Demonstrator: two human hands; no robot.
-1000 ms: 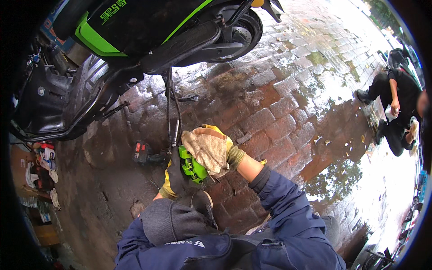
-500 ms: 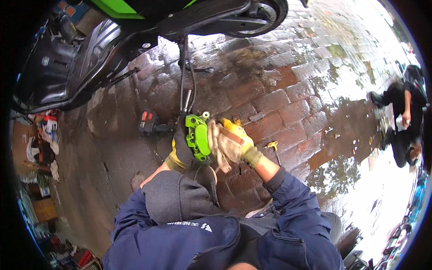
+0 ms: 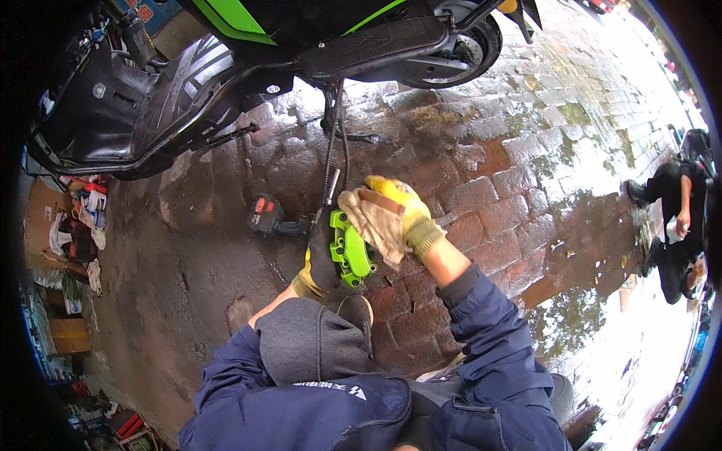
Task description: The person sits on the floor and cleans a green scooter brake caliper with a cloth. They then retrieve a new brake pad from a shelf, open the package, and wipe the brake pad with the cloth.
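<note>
My left hand (image 3: 318, 264), in a yellow and dark glove, is closed round the left side of a bright green brake caliper (image 3: 349, 248). Most of its fingers are hidden. In a yellow work glove, my right hand (image 3: 402, 201) grips a dirty beige rag (image 3: 374, 225). The rag lies against the caliper's upper right part and covers some of it. A dark hose (image 3: 346, 154) and a spring-wound cable (image 3: 331, 154) hang from the scooter to the caliper's top. One metal cable end shows just above the caliper.
A black and green scooter (image 3: 323, 56) stands ahead, its kickstand (image 3: 361, 138) on wet brick paving (image 3: 481, 195). Left of the caliper lies a cordless power tool (image 3: 266, 215) with a red and black battery. Cardboard boxes (image 3: 70, 335) and clutter line the left side. Another person (image 3: 669, 218) is far right.
My right hand has moved the rag up and left, over the caliper's upper part. The caliper stays in my left hand. The whole view has shifted slightly.
</note>
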